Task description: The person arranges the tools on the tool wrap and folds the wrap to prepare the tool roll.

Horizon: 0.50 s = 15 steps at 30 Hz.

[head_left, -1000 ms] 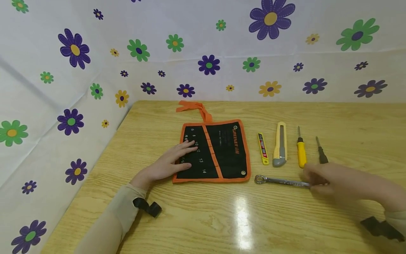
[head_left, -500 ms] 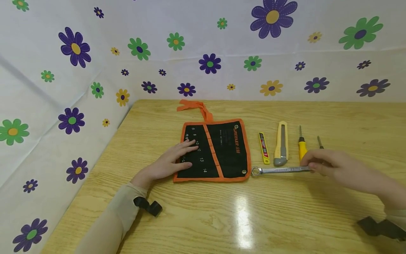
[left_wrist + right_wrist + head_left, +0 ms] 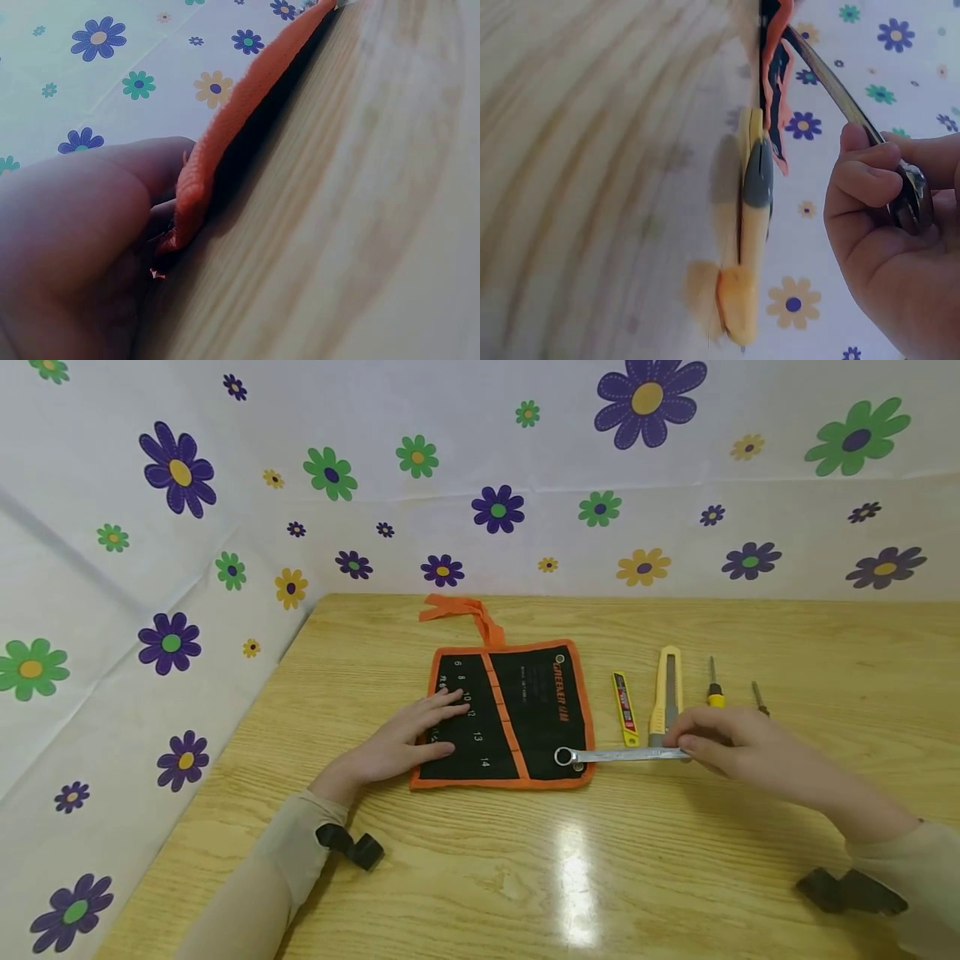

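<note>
A black fabric tool pouch (image 3: 543, 718) with orange trim lies flat on the wooden table, its sewn pockets marked with numbers. My left hand (image 3: 397, 735) rests on the pouch's left part, fingers spread; in the left wrist view the orange edge (image 3: 240, 97) meets that hand. My right hand (image 3: 742, 747) grips a silver combination wrench (image 3: 622, 755) by one end, which is hidden in the palm. The wrench's ring end is over the pouch's lower right corner, close to the metal eyelet. In the right wrist view curled fingers (image 3: 866, 176) wrap the wrench shaft (image 3: 832, 79).
Right of the pouch lie a yellow blade case (image 3: 624, 710) and a yellow utility knife (image 3: 667, 693). Beyond them are a yellow-handled screwdriver (image 3: 716, 700) and another screwdriver (image 3: 759, 697), both partly behind my right hand. Orange ties (image 3: 461, 607) trail behind the pouch. A flowered cloth (image 3: 525, 552) backs the table.
My right hand has lifted the wrench from the table and carried it left, bringing its ring end over the pouch. The left hand has stayed on the pouch.
</note>
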{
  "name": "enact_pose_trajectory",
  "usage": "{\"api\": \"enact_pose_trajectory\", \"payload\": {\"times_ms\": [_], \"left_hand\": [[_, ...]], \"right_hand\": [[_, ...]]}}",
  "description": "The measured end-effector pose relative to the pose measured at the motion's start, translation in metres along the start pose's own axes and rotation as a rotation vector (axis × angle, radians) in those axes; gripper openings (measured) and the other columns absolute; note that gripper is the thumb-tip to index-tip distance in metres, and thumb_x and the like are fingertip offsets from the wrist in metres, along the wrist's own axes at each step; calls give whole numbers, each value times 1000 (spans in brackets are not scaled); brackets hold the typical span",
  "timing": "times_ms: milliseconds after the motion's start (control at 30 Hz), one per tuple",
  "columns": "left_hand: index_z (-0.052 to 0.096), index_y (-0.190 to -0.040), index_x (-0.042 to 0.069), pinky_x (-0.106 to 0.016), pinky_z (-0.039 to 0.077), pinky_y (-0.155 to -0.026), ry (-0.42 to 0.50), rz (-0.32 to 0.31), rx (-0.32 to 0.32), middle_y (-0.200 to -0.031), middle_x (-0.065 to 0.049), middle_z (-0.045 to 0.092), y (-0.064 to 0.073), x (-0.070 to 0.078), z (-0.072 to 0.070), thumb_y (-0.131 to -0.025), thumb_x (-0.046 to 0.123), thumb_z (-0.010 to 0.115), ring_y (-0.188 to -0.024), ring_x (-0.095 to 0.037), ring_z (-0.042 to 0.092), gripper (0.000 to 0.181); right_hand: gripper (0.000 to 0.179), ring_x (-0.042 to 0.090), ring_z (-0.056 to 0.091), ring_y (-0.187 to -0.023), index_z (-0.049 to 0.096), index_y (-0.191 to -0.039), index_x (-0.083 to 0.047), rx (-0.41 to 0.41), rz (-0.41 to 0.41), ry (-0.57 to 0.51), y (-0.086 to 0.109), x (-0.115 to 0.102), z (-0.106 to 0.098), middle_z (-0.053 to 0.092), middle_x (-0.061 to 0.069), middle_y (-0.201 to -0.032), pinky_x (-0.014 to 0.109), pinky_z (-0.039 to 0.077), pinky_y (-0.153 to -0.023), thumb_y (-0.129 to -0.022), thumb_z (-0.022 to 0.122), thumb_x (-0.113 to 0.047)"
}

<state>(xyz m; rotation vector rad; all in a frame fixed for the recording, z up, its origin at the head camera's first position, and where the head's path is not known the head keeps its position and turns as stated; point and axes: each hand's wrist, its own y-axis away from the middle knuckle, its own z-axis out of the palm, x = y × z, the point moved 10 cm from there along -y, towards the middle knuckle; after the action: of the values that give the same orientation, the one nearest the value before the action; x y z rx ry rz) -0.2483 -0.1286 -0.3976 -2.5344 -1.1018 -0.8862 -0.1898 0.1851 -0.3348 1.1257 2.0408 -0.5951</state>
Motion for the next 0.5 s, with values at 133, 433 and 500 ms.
{"api": "enact_pose_trajectory", "payload": {"times_ms": [133, 433, 500], "left_hand": [[36, -149, 21, -54, 14, -111, -1, 5, 2, -158, 2, 20, -1, 1, 0, -96, 37, 57, -144, -20, 11, 60], [34, -150, 23, -54, 13, -112, -29, -1, -13, -158, 4, 17, 0, 1, 1, -84, 49, 69, -145, -19, 9, 79], [33, -150, 22, -54, 13, -111, -35, 6, -14, -158, 3, 17, 0, 3, 1, -82, 50, 71, -145, -19, 9, 82]], "right_hand": [[14, 11, 38, -47, 64, -100, -7, -60, 14, -86, -7, -2, 12, 45, -5, -62, 27, 35, -42, -99, 50, -7], [13, 11, 40, -50, 63, -101, -6, -144, 29, -132, -19, -3, 29, 47, -1, -66, 27, 37, -44, -100, 51, -11], [14, 12, 40, -51, 63, -102, -6, -157, 40, -137, -21, -3, 32, 47, 0, -66, 28, 37, -45, -100, 51, -12]]}}
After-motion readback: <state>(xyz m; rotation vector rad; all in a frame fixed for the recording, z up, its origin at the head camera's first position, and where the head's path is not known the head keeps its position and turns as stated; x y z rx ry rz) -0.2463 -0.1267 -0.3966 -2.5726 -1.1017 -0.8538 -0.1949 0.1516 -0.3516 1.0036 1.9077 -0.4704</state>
